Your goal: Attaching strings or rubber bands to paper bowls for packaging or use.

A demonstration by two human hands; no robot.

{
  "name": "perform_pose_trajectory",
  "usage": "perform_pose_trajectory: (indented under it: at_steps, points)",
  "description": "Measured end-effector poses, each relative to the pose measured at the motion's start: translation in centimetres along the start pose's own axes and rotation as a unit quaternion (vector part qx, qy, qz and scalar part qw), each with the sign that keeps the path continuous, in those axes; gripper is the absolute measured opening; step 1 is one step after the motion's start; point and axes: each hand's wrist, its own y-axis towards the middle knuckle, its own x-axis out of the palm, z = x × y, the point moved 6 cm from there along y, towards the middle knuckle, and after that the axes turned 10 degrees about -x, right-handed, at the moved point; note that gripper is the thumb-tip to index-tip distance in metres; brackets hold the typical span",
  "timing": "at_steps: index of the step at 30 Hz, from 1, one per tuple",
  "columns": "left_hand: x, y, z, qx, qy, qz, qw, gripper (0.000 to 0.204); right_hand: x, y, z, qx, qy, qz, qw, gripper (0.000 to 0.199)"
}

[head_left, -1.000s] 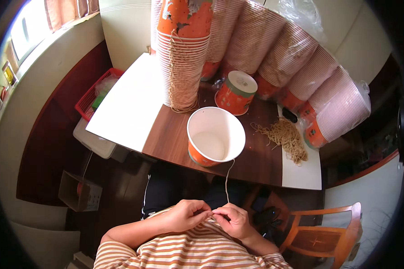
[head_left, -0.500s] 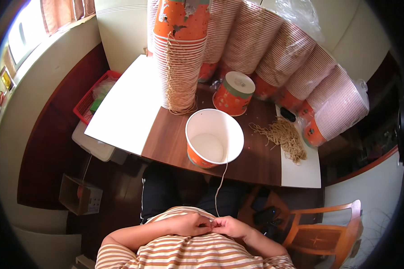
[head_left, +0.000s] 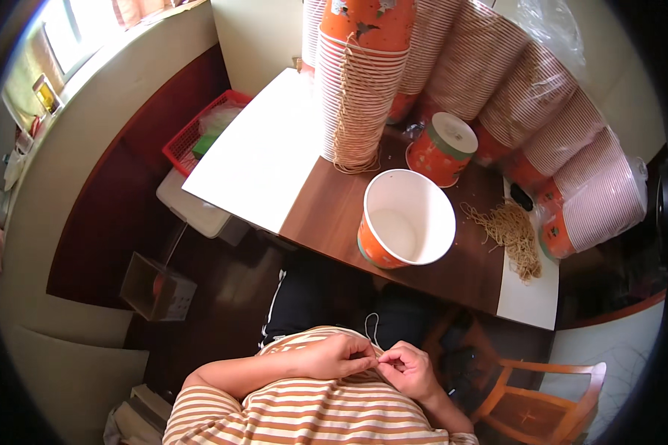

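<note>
Since 0.5 s ago the thin string no longer runs up to the paper bucket's rim; only a short loop of it now stands just above the fingers, and both hands sit a bit lower, close vs the striped shirt.

L to R: red basket w/ green bits on the floor by the wall, pale lidded bin just beside it, small box on the dark floor below. White board covers the left part of the wooden table.

Left hand is pinched shut, thumb + forefinger tips gripping the string at the point where the two hands meet. Tall stack of orange-and-white paper cups stands upright on the table, string loops hanging down its side.

Open paper bucket, orange outside, white inside, stands upright near the table's front edge, well apart from the hands. Right hand is curled too, fingertips pinching the same string, touching the left fingertips.

Lidded orange cup stands behind the bucket. Pile of tan string pieces lies right of the bucket. Long tilted rows of nested cups lean across the back right. Wooden chair at lower right.
</note>
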Motion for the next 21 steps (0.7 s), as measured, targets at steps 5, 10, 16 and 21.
perform_pose_trajectory:
  at_steps: [5, 10, 16, 21]
  points:
    - [-0.8, 0.6, 0.6, 0.003, 0.003, -0.013, 1.0, 0.017, -0.5, 1.2, -0.4, -0.05, -0.067, 0.006, 0.996, 0.013]
    - [-1.8, 1.4, 1.6, 0.042, 0.031, 0.024, 0.998, 0.016, -1.3, 2.3, -0.8, -0.097, -0.098, 0.031, 0.99, 0.012]
    - [-3.0, 1.6, 3.6, 0.118, 0.11, 0.08, 0.984, 0.015, -1.7, 3.3, -0.4, -0.119, -0.109, 0.058, 0.985, 0.014]
    - [-4.0, 1.3, 5.6, 0.232, 0.173, 0.163, 0.943, 0.011, -2.4, 4.7, -1.0, -0.147, -0.116, 0.081, 0.979, 0.014]
